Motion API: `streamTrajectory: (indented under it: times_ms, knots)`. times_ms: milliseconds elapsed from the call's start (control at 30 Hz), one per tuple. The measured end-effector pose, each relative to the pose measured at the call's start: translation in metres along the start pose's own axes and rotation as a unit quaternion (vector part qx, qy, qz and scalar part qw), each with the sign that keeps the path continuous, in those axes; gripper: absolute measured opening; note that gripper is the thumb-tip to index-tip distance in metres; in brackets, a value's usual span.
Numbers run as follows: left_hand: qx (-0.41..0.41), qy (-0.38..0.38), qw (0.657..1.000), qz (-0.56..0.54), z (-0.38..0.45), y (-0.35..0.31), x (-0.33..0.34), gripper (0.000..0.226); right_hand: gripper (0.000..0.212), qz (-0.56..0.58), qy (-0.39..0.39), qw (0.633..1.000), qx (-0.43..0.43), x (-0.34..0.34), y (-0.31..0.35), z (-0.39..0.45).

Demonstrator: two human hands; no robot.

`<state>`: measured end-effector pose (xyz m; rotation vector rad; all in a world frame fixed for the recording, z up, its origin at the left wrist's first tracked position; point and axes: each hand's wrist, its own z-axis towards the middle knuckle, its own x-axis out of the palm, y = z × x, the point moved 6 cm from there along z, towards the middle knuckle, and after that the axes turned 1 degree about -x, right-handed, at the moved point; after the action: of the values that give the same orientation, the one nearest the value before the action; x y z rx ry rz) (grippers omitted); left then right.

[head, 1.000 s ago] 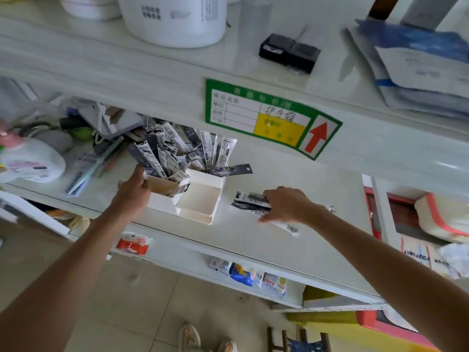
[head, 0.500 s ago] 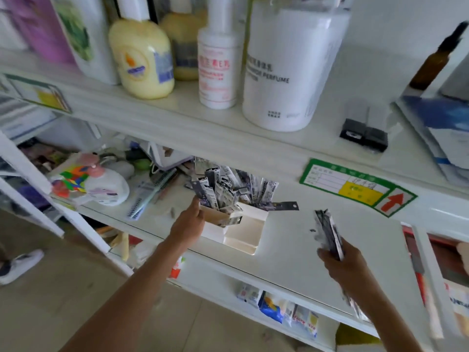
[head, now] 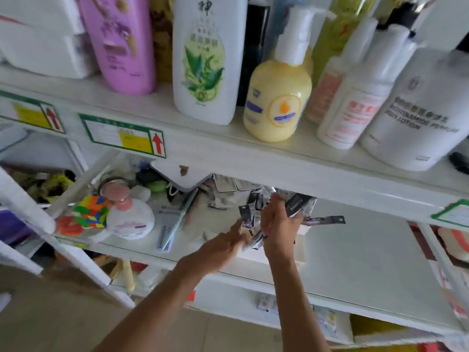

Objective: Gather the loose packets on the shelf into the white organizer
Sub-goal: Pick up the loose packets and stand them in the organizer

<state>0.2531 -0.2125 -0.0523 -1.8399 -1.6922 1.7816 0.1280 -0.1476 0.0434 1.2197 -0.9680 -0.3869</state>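
The white organizer [head: 302, 246] stands on the middle shelf [head: 355, 252], mostly hidden behind my two hands. Several black and silver packets [head: 300, 205] stick up out of it, and one dark packet [head: 327, 220] juts out sideways to the right. My right hand [head: 279, 224] is over the organizer, shut on a bunch of packets among the standing ones. My left hand [head: 223, 246] holds the organizer's left side, fingers against the packets there. A few more loose packets [head: 225, 186] lie further back on the shelf.
Bottles fill the upper shelf: a purple one [head: 119, 44], a white aloe one [head: 205, 59], a yellow pump bottle [head: 276, 97]. Left of the organizer lie a comb [head: 177, 219], a round white pump bottle [head: 129, 219] and a colourful cube [head: 91, 212]. Bare shelf lies to the right.
My right hand picked the packets up off the shelf on the right and carried them left to the organizer. The left hand stayed on the organizer. The view tilted upward.
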Motion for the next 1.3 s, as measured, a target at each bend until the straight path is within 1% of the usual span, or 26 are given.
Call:
streamTrajectory:
  times_ms: [67,100,233,300,367,433,500,600,667,700,733,767,800,833,867,900,933,967,1033,1100,1133,1200,1267,1300]
  knots:
    - [0.028,0.002,1.000,-0.002,-0.001,0.001,0.000,0.064,0.042,0.026,0.039,0.999,-0.014,0.003,-0.001,0.007]
    - [0.036,-0.005,0.999,-0.015,-0.001,0.002,0.001,0.064,0.046,0.035,0.044,0.998,-0.022,0.004,0.001,0.009]
    - [0.073,-0.036,0.996,-0.044,0.002,0.005,0.007,0.064,0.044,0.052,0.020,0.997,-0.052,-0.003,0.011,0.015]
    - [0.085,-0.035,0.996,-0.014,0.004,0.009,0.015,0.063,0.043,0.058,0.014,0.996,-0.071,-0.005,0.018,0.022]
    - [0.070,-0.049,0.996,0.017,0.008,0.014,0.018,0.061,0.045,0.050,0.014,0.996,-0.072,-0.001,0.014,0.027]
    - [0.069,-0.065,0.995,0.025,0.009,0.013,0.015,0.060,0.045,-0.007,0.010,0.999,-0.048,0.006,-0.004,0.025]
    - [0.088,-0.059,0.994,0.004,0.004,0.007,0.013,0.062,0.040,-0.087,0.004,0.996,-0.024,0.006,-0.028,0.012]
    - [0.073,-0.058,0.996,0.001,0.001,0.005,0.012,0.063,0.029,-0.143,-0.016,0.989,-0.031,0.001,-0.046,-0.001]
    - [0.071,-0.071,0.995,0.009,0.001,0.005,0.010,0.062,0.026,-0.174,-0.001,0.984,-0.036,0.003,-0.046,0.002]
    - [0.075,-0.075,0.994,0.008,0.001,0.004,0.010,0.061,0.022,-0.217,0.019,0.975,-0.040,0.006,-0.044,0.004]
    - [0.078,-0.080,0.994,0.003,0.001,0.003,0.010,0.059,0.019,-0.287,0.044,0.956,-0.051,0.008,-0.041,0.004]
    - [0.078,-0.087,0.993,0.001,0.001,0.003,0.010,0.058,0.019,-0.381,0.065,0.919,-0.078,0.009,-0.039,0.001]
    - [0.081,-0.092,0.992,0.008,0.000,0.003,0.010,0.055,0.022,-0.481,0.078,0.864,-0.123,0.009,-0.037,-0.005]
    - [0.089,-0.096,0.991,0.022,0.000,0.003,0.010,0.050,0.027,-0.567,0.089,0.801,-0.167,0.010,-0.038,-0.014]
    - [0.098,-0.101,0.989,0.037,-0.001,0.003,0.010,0.044,0.034,-0.631,0.097,0.745,-0.194,0.011,-0.042,-0.024]
    - [0.103,-0.107,0.988,0.051,-0.002,0.003,0.010,0.040,0.041,-0.669,0.097,0.711,-0.196,0.012,-0.046,-0.032]
    - [0.105,-0.110,0.986,0.065,-0.003,0.004,0.010,0.038,0.049,-0.683,0.088,0.702,-0.180,0.012,-0.048,-0.037]
    - [0.103,-0.112,0.985,0.079,-0.003,0.004,0.010,0.037,0.054,-0.681,0.072,0.711,-0.161,0.011,-0.049,-0.040]
    - [0.090,-0.112,0.983,0.110,-0.001,0.005,0.010,0.036,0.056,-0.651,0.040,0.744,-0.144,0.010,-0.042,-0.040]
    - [0.073,-0.110,0.984,0.117,-0.001,0.006,0.009,0.037,0.058,-0.610,0.024,0.781,-0.136,0.009,-0.034,-0.041]
    - [0.079,-0.109,0.983,0.124,-0.002,0.006,0.008,0.037,0.060,-0.592,0.022,0.795,-0.135,0.010,-0.031,-0.043]
    - [0.107,-0.102,0.980,0.130,-0.004,0.004,0.009,0.035,0.068,-0.579,0.027,0.803,-0.139,0.014,-0.026,-0.052]
    - [0.112,-0.084,0.980,0.140,-0.006,0.003,0.010,0.036,0.078,-0.592,0.044,0.792,-0.140,0.021,-0.025,-0.061]
    - [0.097,-0.080,0.983,0.133,-0.006,0.003,0.010,0.035,0.079,-0.597,0.044,0.787,-0.151,0.024,-0.023,-0.063]
